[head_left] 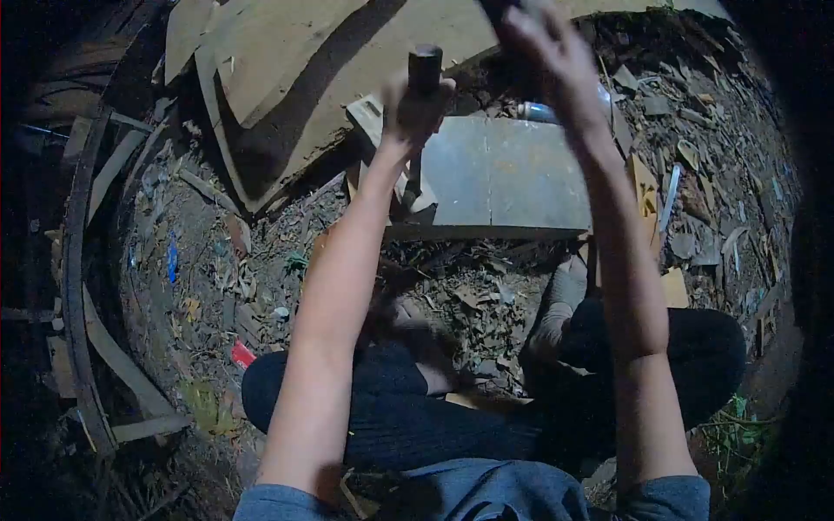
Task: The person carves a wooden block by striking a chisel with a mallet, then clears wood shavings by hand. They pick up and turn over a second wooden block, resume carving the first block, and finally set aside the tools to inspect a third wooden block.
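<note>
Two arms are up in front of the seated person. The left hand (415,108) is closed in a fist round a dark tool (425,65), whose blunt round end sticks out above the knuckles, over the near end of a grey slab (504,174) lying on the littered ground (200,260). The right hand (549,48) is higher, near the top edge and blurred; its fingers look half curled, but whether they grip anything I cannot tell. That tool looks solid and stiff, probably metal and heavy at the head, so I'd judge a full-fist hold on the shaft suits it, palm dry against slipping. Plywood sheets (287,52) lie behind, with wood scraps all about
</note>
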### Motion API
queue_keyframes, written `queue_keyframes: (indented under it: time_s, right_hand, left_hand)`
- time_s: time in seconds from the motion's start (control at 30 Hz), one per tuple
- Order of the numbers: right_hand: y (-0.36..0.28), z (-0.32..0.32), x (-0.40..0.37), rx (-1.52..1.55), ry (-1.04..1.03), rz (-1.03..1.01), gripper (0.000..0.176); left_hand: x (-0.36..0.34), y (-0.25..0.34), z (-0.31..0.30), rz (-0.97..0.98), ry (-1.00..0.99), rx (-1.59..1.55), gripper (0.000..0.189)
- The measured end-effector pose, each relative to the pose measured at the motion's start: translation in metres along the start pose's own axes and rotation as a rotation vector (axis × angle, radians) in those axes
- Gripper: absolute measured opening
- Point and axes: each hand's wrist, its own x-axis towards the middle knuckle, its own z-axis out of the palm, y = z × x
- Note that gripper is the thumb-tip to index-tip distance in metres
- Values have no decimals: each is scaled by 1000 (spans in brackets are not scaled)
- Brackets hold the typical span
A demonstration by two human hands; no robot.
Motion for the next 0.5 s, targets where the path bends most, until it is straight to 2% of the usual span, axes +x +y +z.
queue_keyframes:
  time_s: [0.03, 0.07, 0.13, 0.17, 0.23, 0.27, 0.3, 0.37, 0.4, 0.43, 0.5]
  right_hand:
    - [-37, -2, 3, 64, 0, -48, 40]
    - [-51, -1, 3, 58, 3, -54, 40]
    - [-69, 3, 3, -141, -31, -220, 55]
    - [-63, 12, 2, -455, -7, -265, 53]
    - [-60, 19, -15, -870, -239, -127, 50]
    - [-68, 11, -11, -896, -298, -98, 50]
    - [-68, 8, -4, -897, -299, -107, 50]
    - [-77, 13, 3, -349, -118, -343, 50]
    - [-85, 6, 0, -264, -141, -242, 49]
    - [-89, 7, 0, -268, -72, -296, 46]
    - [-76, 13, -4, -502, -74, -356, 48]
  left_hand:
    - [3, -5, 0, 4, -18, 42, 25]
    - [5, -10, 3, 63, 12, 143, 23]
    - [5, -17, 6, 54, 8, 183, 21]
    - [5, -22, 7, 42, 7, 231, 20]
    - [13, -24, 15, 573, 150, 722, 20]
    - [9, -21, 17, 639, 143, 836, 15]
    - [6, -19, 18, 642, 152, 839, 15]
    - [-12, -2, 23, 72, 1, 196, 16]
    - [-12, -4, 26, 127, 22, 215, 16]
    - [-13, -7, 24, 128, 22, 219, 16]
    - [-10, -9, 24, 122, 5, 306, 16]
